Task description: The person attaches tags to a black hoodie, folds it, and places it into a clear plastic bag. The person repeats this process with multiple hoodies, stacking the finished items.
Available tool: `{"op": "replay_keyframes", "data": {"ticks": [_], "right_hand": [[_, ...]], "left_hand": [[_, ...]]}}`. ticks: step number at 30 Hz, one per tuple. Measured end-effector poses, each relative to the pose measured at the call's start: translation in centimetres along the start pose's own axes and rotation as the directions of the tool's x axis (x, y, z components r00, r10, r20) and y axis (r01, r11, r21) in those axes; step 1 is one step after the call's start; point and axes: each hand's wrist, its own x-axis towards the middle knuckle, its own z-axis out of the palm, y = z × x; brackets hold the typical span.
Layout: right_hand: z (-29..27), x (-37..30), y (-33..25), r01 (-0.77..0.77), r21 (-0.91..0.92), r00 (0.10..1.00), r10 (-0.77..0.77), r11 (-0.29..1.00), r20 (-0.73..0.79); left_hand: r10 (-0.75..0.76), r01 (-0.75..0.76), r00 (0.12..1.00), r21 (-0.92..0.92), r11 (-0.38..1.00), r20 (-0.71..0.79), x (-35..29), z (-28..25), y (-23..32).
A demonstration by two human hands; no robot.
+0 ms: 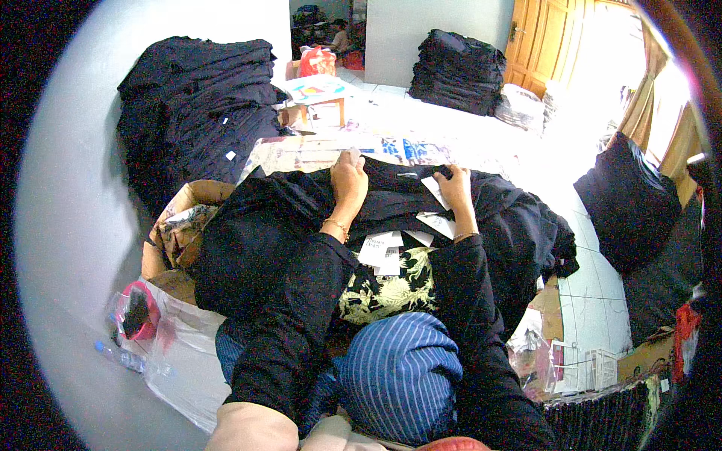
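A black garment (383, 197) is spread in front of the body, below and between the two hands, with its long axis laid from left to right. Its far edge is reached by both hands about equally, so neither can be called nearer; the uppermost white card tag (435, 192), however, is placed just beside the right fingertips. On this, it is judged, the coming move depends.

By the left hand (350, 180) the far edge is gripped with bent fingers; a small pale thing at its fingertips cannot be identified. By the right hand (456, 186) the edge is pinched; whether the tag is pinched too cannot be told.

Counted: two hands; at least five white card tags, partly overlapped, so the exact number is not certain; one black cloth with pale yellow print (391, 289), seen on the near side between the forearms. Three dark cloth piles can be counted: one at far left (195, 113), one at far right (459, 71), one at right (628, 210). At near left, one pink bucket (156, 307) and one plastic bottle (128, 358) are seen.
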Motion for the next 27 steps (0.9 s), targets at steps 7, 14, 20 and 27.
{"op": "replay_keyframes", "data": {"ticks": [7,14,20,27], "right_hand": [[-5.5,-0.5,-1.9,0.08,0.148,0.997,-0.077,0.986,-0.029],[-12.4,-3.7,-1.6,0.165,0.239,0.886,-0.251,0.957,0.39],[-12.3,-5.5,-1.7,0.261,0.078,0.869,-0.269,0.962,0.414],[-12.5,-7.0,-2.8,0.326,-0.009,0.888,-0.303,0.945,0.346]], "left_hand": [[0.21,-0.181,0.973,-0.257,0.949,0.09,-0.6,-5.7,1.1],[0.518,-0.632,0.637,0.002,0.775,0.571,-3.7,-13.4,1.9],[0.511,-0.386,0.585,-0.338,0.858,0.63,0.9,-9.5,5.5],[-0.068,0.842,0.514,-0.519,-0.146,0.855,1.2,-1.6,3.7]]}}
